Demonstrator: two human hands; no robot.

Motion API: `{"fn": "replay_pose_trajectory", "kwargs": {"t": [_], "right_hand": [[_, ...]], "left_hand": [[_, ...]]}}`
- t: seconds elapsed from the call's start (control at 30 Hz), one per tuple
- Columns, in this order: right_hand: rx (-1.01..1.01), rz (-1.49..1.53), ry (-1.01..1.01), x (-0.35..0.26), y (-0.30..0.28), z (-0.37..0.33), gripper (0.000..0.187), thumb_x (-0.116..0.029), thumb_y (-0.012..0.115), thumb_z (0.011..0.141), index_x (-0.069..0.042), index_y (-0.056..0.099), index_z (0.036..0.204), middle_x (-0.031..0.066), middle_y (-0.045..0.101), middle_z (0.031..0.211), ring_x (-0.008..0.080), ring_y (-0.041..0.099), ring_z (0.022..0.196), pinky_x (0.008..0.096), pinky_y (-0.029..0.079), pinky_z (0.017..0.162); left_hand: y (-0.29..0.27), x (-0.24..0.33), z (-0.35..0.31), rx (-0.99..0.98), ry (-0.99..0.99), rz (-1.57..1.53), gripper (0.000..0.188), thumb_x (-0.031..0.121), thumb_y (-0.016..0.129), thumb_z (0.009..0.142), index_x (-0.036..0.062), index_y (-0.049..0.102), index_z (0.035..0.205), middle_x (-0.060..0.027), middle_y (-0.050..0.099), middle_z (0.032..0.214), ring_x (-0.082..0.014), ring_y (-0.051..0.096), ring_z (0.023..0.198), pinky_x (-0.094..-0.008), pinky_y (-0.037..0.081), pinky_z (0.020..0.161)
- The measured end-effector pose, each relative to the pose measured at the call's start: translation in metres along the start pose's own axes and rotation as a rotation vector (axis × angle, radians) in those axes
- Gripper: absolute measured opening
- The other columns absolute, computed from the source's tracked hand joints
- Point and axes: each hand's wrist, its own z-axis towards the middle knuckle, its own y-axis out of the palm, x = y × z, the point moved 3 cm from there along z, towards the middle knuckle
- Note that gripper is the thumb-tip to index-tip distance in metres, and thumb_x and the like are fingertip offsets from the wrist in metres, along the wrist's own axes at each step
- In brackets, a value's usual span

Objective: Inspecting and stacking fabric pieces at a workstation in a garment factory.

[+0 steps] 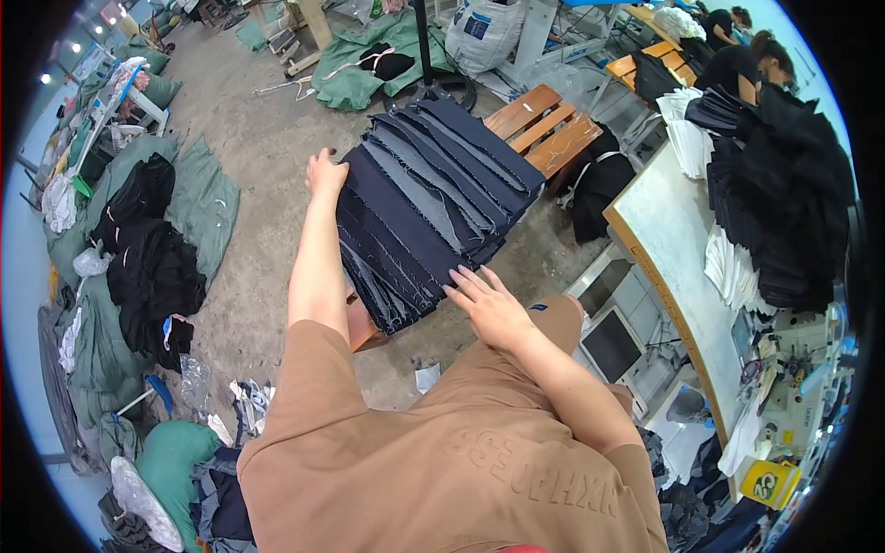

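A wide pile of dark navy denim pieces [429, 198] with frayed edges lies in overlapping bundles on a wooden slatted bench in front of me. Some pieces show a paler grey-blue side. At the pile's left edge is my left hand [324, 175], its thumb against the cloth and its fingers loosely bent and apart. My right hand [489, 306] rests at the near right corner, palm down and open, with spread fingertips on the denim edge. Neither hand lifts a piece off the pile.
Bare wooden slats [544, 129] stick out beyond the pile. On the right stands a pale worktable [659, 207] with black and white cloth stacks. Green sheets and black cloth heaps [152, 249] lie on the left floor. A black pole stand [424, 55] rises behind; people sit far right.
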Motion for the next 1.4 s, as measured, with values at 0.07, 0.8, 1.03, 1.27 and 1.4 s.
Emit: {"fn": "replay_pose_trajectory", "kwargs": {"t": [0.07,0.8,1.03,1.27,1.4], "right_hand": [[0.013,0.039,0.014,-0.003,-0.011,-0.010,0.054,-0.013,0.058,0.077,-0.009,0.046,0.130,0.0097,0.038,0.141,0.0226,0.028,0.135,0.0450,0.020,0.111],[0.674,0.174,1.831,-0.063,0.005,-0.504,0.021,-0.021,0.059,0.079,-0.005,0.063,0.092,0.0155,0.063,0.091,0.0333,0.060,0.087,0.0417,0.049,0.074],[0.351,-0.127,2.152,-0.069,0.067,-0.528,0.029,-0.027,0.070,0.070,-0.008,0.061,0.090,0.0149,0.058,0.102,0.0327,0.056,0.099,0.0453,0.047,0.080],[0.701,0.527,2.004,-0.054,0.053,-0.530,0.039,-0.019,0.068,0.072,0.002,0.054,0.102,0.0200,0.062,0.100,0.0319,0.060,0.095,0.0399,0.047,0.079],[1.431,1.211,1.259,-0.058,-0.046,-0.474,0.027,-0.003,0.055,0.082,-0.001,0.053,0.109,0.0036,0.055,0.093,0.0126,0.051,0.088,0.0225,0.039,0.082]], "left_hand": [[-0.014,-0.001,-0.003,0.053,-0.022,-0.175,0.052,0.029,0.069,0.069,0.0191,0.055,0.119,-0.0143,0.045,0.130,-0.0327,0.044,0.120,-0.0437,0.038,0.096],[-0.112,0.258,-0.281,-0.913,0.978,-1.383,0.022,0.003,0.038,0.094,-0.0094,0.053,0.104,-0.0199,0.060,0.101,-0.0267,0.058,0.098,-0.0350,0.043,0.093],[-0.110,0.298,-0.354,-1.049,1.039,-1.302,0.018,0.001,0.043,0.089,-0.0086,0.055,0.097,-0.0175,0.061,0.094,-0.0218,0.059,0.089,-0.0317,0.044,0.086],[-0.132,0.298,-0.375,-1.025,0.951,-1.112,0.016,-0.002,0.048,0.079,-0.0073,0.060,0.087,-0.0137,0.064,0.086,-0.0179,0.059,0.082,-0.0275,0.045,0.079],[-0.117,0.301,-0.402,-1.344,0.768,-1.107,0.012,0.007,0.059,0.083,-0.0024,0.062,0.090,-0.0059,0.063,0.082,-0.0141,0.060,0.081,-0.0259,0.046,0.073]]}}
